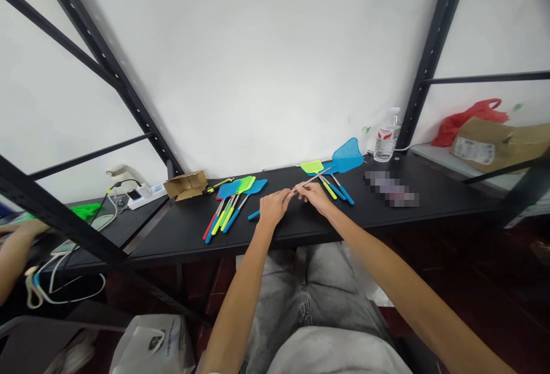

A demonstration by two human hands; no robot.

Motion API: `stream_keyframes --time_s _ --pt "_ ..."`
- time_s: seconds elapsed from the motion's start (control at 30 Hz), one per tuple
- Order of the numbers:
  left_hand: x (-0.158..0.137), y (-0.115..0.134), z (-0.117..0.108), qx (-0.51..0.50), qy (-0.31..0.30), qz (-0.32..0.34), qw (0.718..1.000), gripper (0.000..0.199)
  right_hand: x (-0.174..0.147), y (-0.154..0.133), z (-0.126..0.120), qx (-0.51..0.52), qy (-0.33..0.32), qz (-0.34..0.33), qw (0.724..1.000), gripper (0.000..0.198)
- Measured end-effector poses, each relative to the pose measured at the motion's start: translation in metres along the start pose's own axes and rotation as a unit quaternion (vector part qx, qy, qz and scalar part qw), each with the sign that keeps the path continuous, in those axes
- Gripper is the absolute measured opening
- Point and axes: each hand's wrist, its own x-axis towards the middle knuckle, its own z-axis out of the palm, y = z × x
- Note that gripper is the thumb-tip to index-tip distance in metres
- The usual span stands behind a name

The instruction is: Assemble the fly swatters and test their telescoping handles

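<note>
A blue fly swatter (348,156) lies slantwise across both my hands, its mesh head up to the right and its thin metal rod running down to a blue handle end at the lower left. My left hand (274,208) is closed round the lower part of this swatter. Close by on the right, my right hand (314,196) pinches the rod with its fingertips. Left of my hands, several fly swatters (230,188) with blue, green and red parts lie fanned out. Under the held swatter's head, a yellow-green swatter (312,168) lies beside blue ones, handles toward me.
An open cardboard box (187,185) stands at the table's left end, near a power strip (146,195). A water bottle (387,136) stands at the back right. Black metal posts (431,53) rise on both sides. Another person's arm (17,248) shows at far left.
</note>
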Motion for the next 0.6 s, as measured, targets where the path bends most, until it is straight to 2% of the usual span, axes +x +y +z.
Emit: stream_keyframes --time_s 0.3,0.6 --pt "0.000 -0.007 -0.002 0.020 -0.015 -0.019 1.000 0.045 0.002 0.000 0.000 0.059 0.115 0.049 0.990 0.044" --pt "-0.004 -0.028 -0.002 0.019 0.003 0.005 1.000 0.046 0.007 0.004 -0.005 0.092 0.206 0.039 0.974 0.047"
